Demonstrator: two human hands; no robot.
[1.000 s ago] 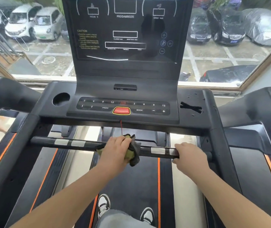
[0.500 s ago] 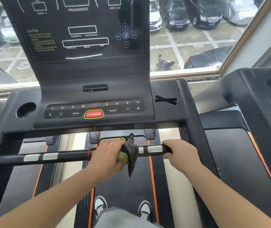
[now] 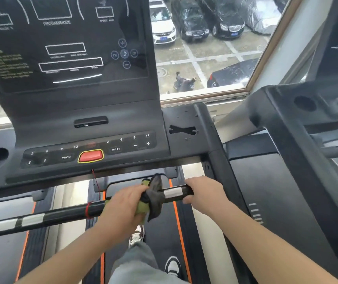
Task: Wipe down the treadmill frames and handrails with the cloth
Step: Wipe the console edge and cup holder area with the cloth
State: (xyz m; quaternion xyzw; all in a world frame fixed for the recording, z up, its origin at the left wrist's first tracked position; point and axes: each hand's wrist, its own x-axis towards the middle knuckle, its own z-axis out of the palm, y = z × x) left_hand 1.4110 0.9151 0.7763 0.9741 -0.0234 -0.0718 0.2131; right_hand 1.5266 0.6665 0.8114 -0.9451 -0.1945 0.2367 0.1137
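Green-and-grey cloth (image 3: 152, 198) is bunched around the black crossbar handrail (image 3: 61, 215) just below the centre of the frame, a grey corner hanging down. The left hand (image 3: 123, 206) has its fingers curled round cloth and bar together. Just to the right, past a silver band on the bar, the right hand (image 3: 203, 193) wraps its fingers over the bar's end, beside the treadmill's right frame post (image 3: 215, 144). Above sits the console (image 3: 86, 111) with its red button (image 3: 90, 156); a red cord (image 3: 96, 185) runs from it down to the bar. Shoes (image 3: 136, 235) stand on the belt (image 3: 164, 232) at the bottom. Parked cars (image 3: 190, 19) show through the window, upper right.
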